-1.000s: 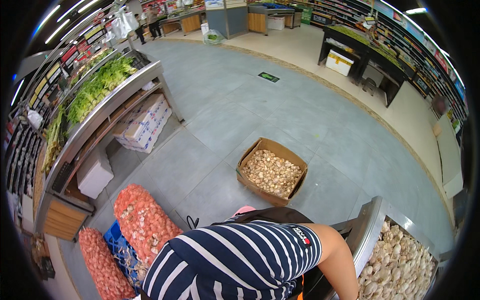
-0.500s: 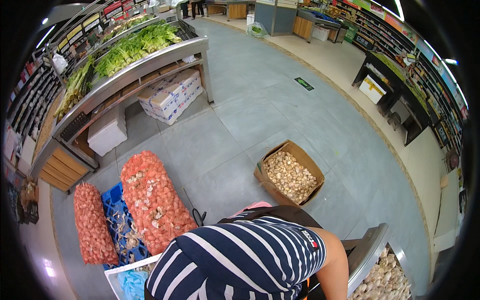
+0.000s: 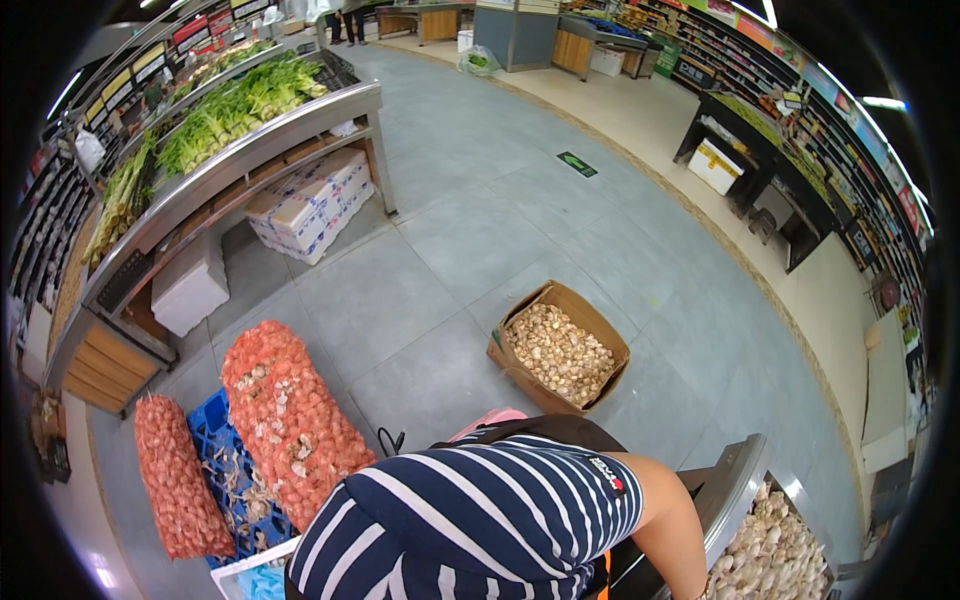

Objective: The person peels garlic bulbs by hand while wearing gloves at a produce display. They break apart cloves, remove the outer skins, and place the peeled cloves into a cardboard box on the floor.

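Now, compared with half a second ago, the view is taking in more of the garlic bulbs (image 3: 770,550) at the lower right and less of the blue plastic (image 3: 262,584) in the white crate (image 3: 232,578) at the lower left, while the cardboard box (image 3: 530,380) is sitting slightly further left in view. The bare right forearm (image 3: 672,535) is reaching down beside the left edge of the metal-edged bin (image 3: 730,490), but the right hand is lying beyond the lower edge, so I cannot tell whether it is opening, closing or clamping on anything; the left hand is also lying out of sight. The bulbs are filling the bin just right of that forearm, looking pale, cream-white and rounded, and are pressing loosely against one another in a heap
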The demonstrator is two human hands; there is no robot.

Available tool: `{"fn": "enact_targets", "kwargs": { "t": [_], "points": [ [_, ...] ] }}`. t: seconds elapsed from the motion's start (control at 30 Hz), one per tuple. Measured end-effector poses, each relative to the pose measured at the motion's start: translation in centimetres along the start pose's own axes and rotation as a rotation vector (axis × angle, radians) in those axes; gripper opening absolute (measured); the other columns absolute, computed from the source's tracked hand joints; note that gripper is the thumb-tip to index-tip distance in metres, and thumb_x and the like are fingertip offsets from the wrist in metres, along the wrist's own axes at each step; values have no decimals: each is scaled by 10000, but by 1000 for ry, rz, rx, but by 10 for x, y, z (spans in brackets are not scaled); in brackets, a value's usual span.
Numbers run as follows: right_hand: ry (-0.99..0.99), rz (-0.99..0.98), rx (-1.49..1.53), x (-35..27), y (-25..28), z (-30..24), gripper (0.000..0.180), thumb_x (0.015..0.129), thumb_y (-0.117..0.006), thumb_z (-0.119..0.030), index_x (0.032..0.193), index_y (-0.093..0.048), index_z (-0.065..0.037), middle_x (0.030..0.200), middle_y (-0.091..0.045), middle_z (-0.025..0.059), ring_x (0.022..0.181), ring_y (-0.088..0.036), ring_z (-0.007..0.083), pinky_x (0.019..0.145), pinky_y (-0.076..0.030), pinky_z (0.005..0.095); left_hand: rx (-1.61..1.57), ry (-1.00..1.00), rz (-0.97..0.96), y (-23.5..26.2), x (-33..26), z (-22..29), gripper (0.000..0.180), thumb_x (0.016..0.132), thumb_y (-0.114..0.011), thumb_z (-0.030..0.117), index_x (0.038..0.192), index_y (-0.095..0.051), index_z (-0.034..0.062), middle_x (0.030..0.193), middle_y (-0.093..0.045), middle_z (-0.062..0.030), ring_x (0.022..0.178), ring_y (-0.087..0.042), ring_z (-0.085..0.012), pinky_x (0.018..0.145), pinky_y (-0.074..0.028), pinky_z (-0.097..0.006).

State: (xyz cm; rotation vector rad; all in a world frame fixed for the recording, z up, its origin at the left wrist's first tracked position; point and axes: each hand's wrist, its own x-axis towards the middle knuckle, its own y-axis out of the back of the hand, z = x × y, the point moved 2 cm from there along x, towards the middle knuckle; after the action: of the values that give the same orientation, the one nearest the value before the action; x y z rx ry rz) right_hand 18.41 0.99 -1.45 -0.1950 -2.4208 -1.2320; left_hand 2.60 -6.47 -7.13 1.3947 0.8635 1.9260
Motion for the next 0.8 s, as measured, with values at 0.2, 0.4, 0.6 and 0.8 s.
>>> {"fn": "enact_targets", "kwargs": {
  "t": [0.2, 0.4, 0.6, 0.8],
  "points": [
    [-73, -9, -10, -5, 6, 6, 381, 895, -648, -11, 1266, -591, 58, 1208, -639, 228, 1093, -627, 310, 937, -516, 385, -31, -6, -14, -15, 10, -2, 539, 815, -726, 310, 1270, -558, 74, 1250, -558, -167, 1058, -606, -354, 899, -491, -470],
    [-134, -32, -18, -5, 13, 12, 370, 894, -639, -5, 1256, -603, 56, 1205, -641, 233, 1090, -628, 313, 933, -518, 386, -43, 5, -12, -29, 10, -5, 543, 816, -724, 319, 1272, -557, 78, 1255, -557, -167, 1064, -604, -354, 901, -489, -472],
    [-159, -20, 25, -6, 21, 12, 360, 892, -631, 1, 1247, -614, 55, 1203, -643, 238, 1087, -629, 316, 929, -520, 387, -40, -2, -28, -40, 19, -4, 547, 817, -722, 328, 1275, -556, 81, 1259, -556, -167, 1069, -601, -354, 904, -487, -475],
    [-180, -16, 64, 0, 30, 11, 356, 884, -634, 4, 1236, -624, 50, 1204, -638, 241, 1072, -632, 318, 915, -525, 385, -39, -3, -81, -49, 25, -7, 550, 817, -720, 337, 1278, -555, 85, 1264, -555, -167, 1075, -599, -355, 906, -484, -478]
  ]
}}
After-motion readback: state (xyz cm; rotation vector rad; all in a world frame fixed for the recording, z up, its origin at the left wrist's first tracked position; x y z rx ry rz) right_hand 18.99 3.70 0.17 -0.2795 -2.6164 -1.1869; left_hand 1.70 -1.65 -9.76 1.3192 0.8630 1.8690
